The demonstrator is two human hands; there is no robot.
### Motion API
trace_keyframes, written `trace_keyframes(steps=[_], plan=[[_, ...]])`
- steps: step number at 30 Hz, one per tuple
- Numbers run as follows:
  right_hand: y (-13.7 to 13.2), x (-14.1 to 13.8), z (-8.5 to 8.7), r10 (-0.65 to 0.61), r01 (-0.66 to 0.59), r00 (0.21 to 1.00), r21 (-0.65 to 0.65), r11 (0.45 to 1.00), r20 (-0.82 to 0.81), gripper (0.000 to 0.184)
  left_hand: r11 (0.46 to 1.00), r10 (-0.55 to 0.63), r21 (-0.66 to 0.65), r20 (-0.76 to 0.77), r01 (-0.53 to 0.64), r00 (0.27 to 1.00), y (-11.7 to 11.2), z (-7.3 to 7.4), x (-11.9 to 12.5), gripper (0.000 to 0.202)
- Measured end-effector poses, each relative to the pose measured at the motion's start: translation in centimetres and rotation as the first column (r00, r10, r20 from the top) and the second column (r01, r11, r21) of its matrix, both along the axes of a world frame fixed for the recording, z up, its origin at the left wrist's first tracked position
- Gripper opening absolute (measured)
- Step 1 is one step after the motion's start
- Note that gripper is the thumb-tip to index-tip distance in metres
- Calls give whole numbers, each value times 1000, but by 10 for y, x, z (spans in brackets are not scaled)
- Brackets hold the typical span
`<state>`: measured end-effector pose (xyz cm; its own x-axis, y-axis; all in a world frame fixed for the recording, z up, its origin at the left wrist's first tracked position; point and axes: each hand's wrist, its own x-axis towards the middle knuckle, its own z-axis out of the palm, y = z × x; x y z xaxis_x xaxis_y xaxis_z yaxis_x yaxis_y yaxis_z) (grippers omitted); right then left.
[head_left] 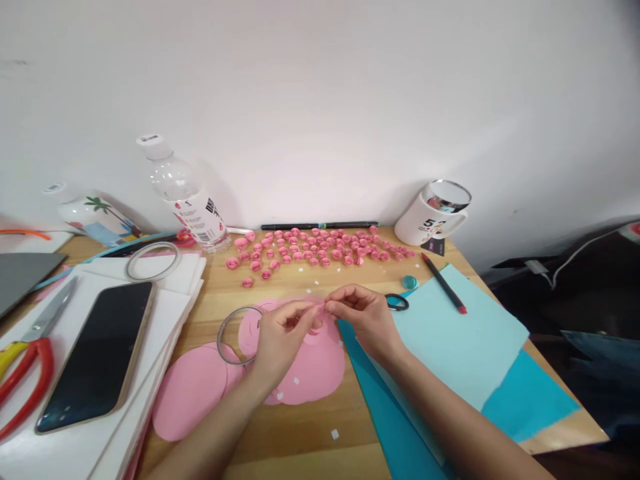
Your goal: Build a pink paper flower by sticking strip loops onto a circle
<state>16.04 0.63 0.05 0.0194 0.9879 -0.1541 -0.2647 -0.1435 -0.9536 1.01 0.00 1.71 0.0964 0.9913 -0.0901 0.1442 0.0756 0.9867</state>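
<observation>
My left hand [280, 340] and my right hand [367, 320] meet near the middle of the desk, thumbs and forefingers pinched. Between them is a thin pink paper strip [319, 307], partly covered by the fingers; a curl of it seems to hang just below. Under the hands lie rounded pink paper pieces [313, 373], some cut into rings. A grey tape roll [220, 343] rests beside my left wrist, overlapping the pink paper. Behind the hands, many small rolled pink paper roses [299, 255] are spread in loose rows.
On the left, a phone [100, 353], scissors [30, 373] and another tape roll [153, 261] lie on white paper sheets [173, 327]. A bottle [185, 193] and a mug [433, 213] stand near the wall. Blue sheets [450, 333] hold a black pencil [445, 283] at right.
</observation>
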Motion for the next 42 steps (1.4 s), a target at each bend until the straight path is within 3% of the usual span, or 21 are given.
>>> trace_keyframes(steps=[7, 13, 42], plan=[[0, -1, 2, -28, 28, 999, 12, 1000, 24, 17, 998, -36, -52, 64, 39, 997, -1, -4, 1, 17], [1, 0, 3, 35, -35, 996, 8, 999, 87, 15, 998, -30, -45, 84, 34, 996, 4, -6, -2, 18], [0, -1, 4, 38, -39, 998, 19, 999, 46, 12, 999, -18, -41, 107, 22, 994, 1, -5, -2, 17]])
